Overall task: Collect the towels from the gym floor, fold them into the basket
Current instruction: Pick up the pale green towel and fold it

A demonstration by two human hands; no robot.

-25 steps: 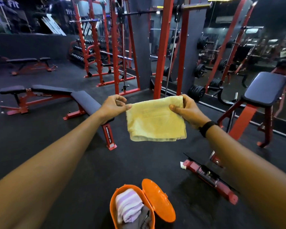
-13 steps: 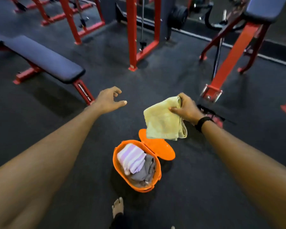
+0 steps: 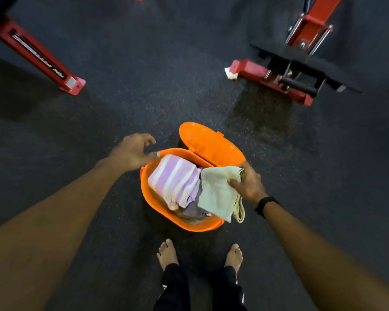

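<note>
An orange basket [image 3: 148,198] stands on the dark gym floor in front of my bare feet, its lid [image 3: 209,144] flipped open at the back. Inside lie a folded purple-and-white striped towel [image 3: 174,179] and a grey towel [image 3: 192,212] beneath it. My right hand [image 3: 248,181] grips a folded pale yellow towel [image 3: 218,194] over the basket's right side, its lower edge hanging past the rim. My left hand [image 3: 133,151] hovers at the basket's left rear rim with fingers loosely spread, holding nothing.
A red bench leg [image 3: 43,61] stands at the upper left. A red machine base with a black plate [image 3: 285,72] sits at the upper right, with a small pale scrap [image 3: 230,72] at its left end. Dark rubber floor surrounds the basket.
The view tipped down. My left hand let go of the yellow towel, and my right hand brought it folded down onto the basket. My left hand dropped to the basket's rim.
</note>
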